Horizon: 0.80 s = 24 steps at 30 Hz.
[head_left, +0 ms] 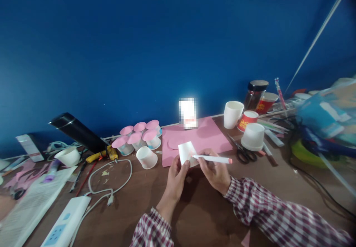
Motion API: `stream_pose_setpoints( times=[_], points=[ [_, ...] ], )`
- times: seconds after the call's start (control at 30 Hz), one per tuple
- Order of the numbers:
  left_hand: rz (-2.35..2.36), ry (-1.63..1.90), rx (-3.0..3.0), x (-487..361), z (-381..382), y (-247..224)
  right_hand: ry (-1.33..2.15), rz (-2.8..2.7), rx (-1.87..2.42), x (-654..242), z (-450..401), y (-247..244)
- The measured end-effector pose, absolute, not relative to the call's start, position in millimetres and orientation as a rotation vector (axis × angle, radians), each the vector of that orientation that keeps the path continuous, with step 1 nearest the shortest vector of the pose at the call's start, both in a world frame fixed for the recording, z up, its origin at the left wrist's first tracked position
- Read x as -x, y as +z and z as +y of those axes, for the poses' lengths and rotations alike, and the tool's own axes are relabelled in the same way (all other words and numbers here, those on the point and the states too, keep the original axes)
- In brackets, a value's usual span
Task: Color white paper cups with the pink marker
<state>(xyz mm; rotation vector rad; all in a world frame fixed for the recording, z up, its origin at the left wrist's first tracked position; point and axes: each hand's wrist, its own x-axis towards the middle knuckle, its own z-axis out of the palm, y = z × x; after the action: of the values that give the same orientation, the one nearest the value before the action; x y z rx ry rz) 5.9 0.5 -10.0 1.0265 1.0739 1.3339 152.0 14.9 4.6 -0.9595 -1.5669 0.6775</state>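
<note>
Nearest are the gathered cuffs of two soft, checked fabric sleeves [278, 213]. The left hand [176, 174] pinches a small, smooth white card [185, 152] between thumb and fingers. The right hand [216, 173] grips a slim white marker [215, 159] with a coral end, its other end over the card.

Left of the hands, a glossy white plastic power strip [65, 221] lies near a looped pale cable [130, 169] on the brown tabletop [122, 213]. Right of them, black-handled scissors [244, 156] rest beside an upturned white cup [253, 137].

Just beyond the hands, a flat, matte pink sheet [205, 134] carries a rounded pink piece [172, 144]. To its left stand a plain white cup [147, 158] and six small cups [151, 139] with flat pink tops. Ahead and to the right are red paper cups [247, 121] and a dark-lidded jar [256, 91]; behind everything rises a smooth blue wall [139, 47].

Glare washes out the card's face, and whether the marker touches it cannot be told. The card and left hand cover part of the sheet. A pixelated bright patch [188, 113] hides what stands at its far edge. The power strip is cut off below, and the crinkled plastic bag [330, 110] at far right is cropped and blurred.
</note>
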Motion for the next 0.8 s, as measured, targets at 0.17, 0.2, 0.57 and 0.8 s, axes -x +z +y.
stream_pose_setpoints(
  times=[0.17, 0.2, 0.57, 0.8],
  points=[
    [1.078, 1.323, -1.021, -5.8, 0.3, -8.3, 0.703, -1.569, 0.97, -152.2, 14.3, 3.4],
    [1.091, 1.324, -1.019, -5.8, 0.2, -7.7, 0.703, -1.571, 0.971, -152.1, 14.0, 3.2],
    [1.144, 1.317, -1.06, -4.0, -0.4, -8.9, 0.652, -1.596, 0.973, -153.0, 13.9, 5.4],
    [1.134, 1.278, -1.089, -2.7, -0.3, -10.7, 0.662, -1.589, 0.983, -153.3, 15.2, 7.0]
  ],
)
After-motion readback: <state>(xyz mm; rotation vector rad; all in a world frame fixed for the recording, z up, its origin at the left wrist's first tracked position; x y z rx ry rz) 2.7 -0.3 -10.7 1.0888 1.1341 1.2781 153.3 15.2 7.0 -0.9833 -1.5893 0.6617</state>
